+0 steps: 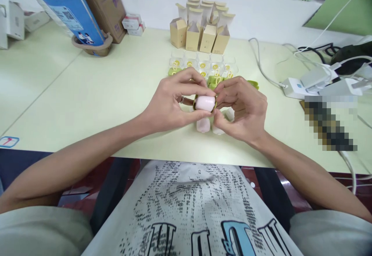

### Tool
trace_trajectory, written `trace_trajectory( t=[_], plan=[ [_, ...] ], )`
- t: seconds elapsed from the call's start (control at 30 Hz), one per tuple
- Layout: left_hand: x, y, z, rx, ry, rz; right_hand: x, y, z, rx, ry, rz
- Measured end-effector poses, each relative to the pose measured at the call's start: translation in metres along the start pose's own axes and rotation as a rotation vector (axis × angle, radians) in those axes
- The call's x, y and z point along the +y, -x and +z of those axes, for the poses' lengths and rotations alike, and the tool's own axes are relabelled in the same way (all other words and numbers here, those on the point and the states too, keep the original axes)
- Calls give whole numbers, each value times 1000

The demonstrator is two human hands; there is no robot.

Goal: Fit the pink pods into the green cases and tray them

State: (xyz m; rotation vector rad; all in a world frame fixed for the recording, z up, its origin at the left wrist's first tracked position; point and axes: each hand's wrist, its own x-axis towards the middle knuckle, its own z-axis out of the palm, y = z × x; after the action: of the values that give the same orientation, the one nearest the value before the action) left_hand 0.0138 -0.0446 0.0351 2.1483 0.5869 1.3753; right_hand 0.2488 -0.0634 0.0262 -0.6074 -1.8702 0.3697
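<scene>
- Pale pink piece (pixel 205 103) is held above the bench (pixel 130 77), between the two hands.
- By the grip of the left hand (pixel 170 101) the piece is clamped, with fingers above it and thumb below.
- Fingertips of the right hand (pixel 246 110) are placed at its right end; whether this second grip is closed on it cannot be told.
- Under the hands, other pale pieces (pixel 203 125) are seen; farther away, green parts (pixel 214 80) with loops, clear cups (pixel 203 65) and opened cartons (pixel 192 37) are grouped.
- As it is judged, a two-handed adjustment at the end of the piece is in hand.
- For the next move, a steady left hold and light, exact right fingertips seem to be required.
</scene>
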Motion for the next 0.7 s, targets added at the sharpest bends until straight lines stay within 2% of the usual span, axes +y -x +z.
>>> trace_trajectory(
  t=[0.17,0.33,0.43,0.57,0.7],
  plan=[
    [-8,-2,-1,21,165,-78,1,-3,-3,-32,-149,64],
    [-12,0,7,6,244,-142,-1,-9,-7,-54,115,125],
    [-5,1,6,-19,133,-115,-2,-11,-10,-1,152,140],
    [2,3,0,-32,-24,-18,6,-8,-11,134,73,211],
    [-5,4,-5,101,-22,67,15,-7,-12,180,20,272]
  ],
)
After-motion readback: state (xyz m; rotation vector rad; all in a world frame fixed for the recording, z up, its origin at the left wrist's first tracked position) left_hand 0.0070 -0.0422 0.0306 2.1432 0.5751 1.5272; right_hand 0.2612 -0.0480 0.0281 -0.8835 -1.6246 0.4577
